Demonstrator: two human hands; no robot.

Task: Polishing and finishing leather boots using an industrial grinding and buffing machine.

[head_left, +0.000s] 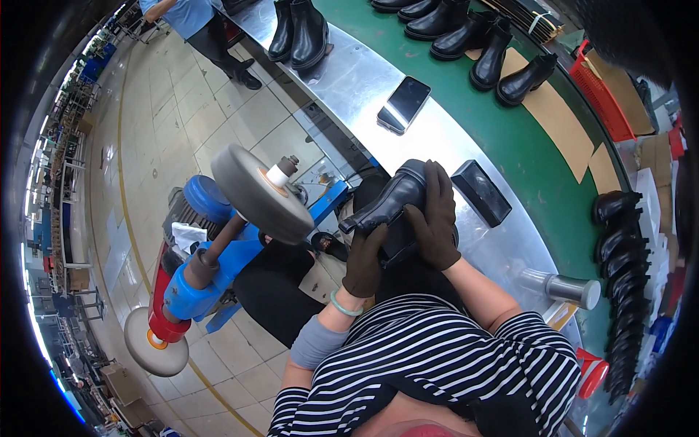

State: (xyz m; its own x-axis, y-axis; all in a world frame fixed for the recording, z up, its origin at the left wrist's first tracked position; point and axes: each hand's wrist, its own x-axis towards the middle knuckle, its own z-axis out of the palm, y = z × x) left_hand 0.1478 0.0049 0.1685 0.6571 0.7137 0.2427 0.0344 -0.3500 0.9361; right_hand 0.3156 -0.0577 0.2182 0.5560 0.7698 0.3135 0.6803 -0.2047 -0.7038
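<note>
I hold a black leather boot (389, 200) in front of my chest with both hands, which wear dark brown gloves. My left hand (364, 262) grips it from below near the sole. Over its top and heel side lies my right hand (437, 215), fingers wrapped around the shaft. The boot's toe points left toward a grey buffing wheel (258, 193) on a blue motor shaft, a short gap away from it. A second, paler wheel (153, 342) sits at the shaft's lower end.
A curved metal bench (364, 80) carries a phone (404, 103), a black block (480, 193) and a metal cylinder (564, 288). Several black boots stand on the green belt (510, 138). More boots (619, 277) line the right. Another person (196, 25) stands far left.
</note>
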